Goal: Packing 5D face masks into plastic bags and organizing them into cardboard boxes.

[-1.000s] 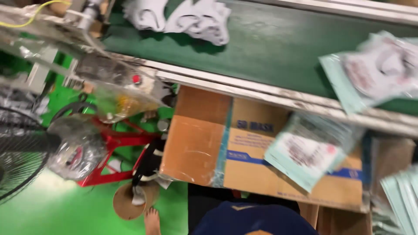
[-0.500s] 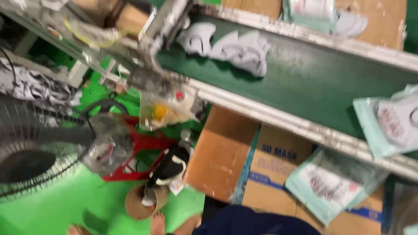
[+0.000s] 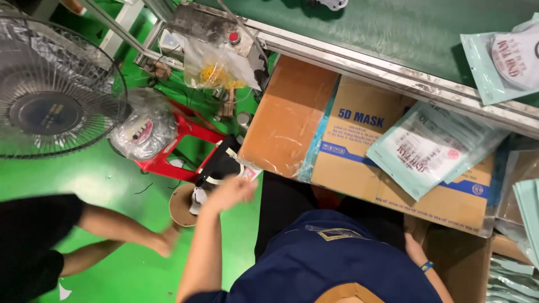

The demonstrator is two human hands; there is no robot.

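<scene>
Bare and blurred, your left hand point(image 3: 231, 192) reaches down and out from your navy blue top point(image 3: 331, 264). Its fingers look loosely curled, though you cannot tell whether they pinch anything. It hovers just above a small white and red card point(image 3: 251, 173) that pokes out beside a black bag point(image 3: 220, 164) on the floor. Your right hand is hidden: only its wrist, with a blue and yellow wristband point(image 3: 426, 266), shows low at the right, sinking behind the edge of an open brown cardboard box point(image 3: 457, 261), so its grip cannot be told.

Just below the black bag lies a round brown cardboard disc point(image 3: 182, 205) with a small white object on it. To the left, another person's bare arm point(image 3: 126, 230) stretches out from a black sleeve, well apart from your hand.

Ahead of you stands a large brown cardboard carton with blue print point(image 3: 365, 146), and pale green plastic mask pouches point(image 3: 426, 151) rest on its top right. Behind it runs a metal-edged green conveyor belt point(image 3: 404, 33), carrying another pale green pouch point(image 3: 505, 59) at the far right.

On the bright green floor point(image 3: 112, 179) to the left sit a red plastic stool point(image 3: 177, 146), a clear plastic bag bundle point(image 3: 140, 126) and a wire-caged electric fan point(image 3: 50, 90).
</scene>
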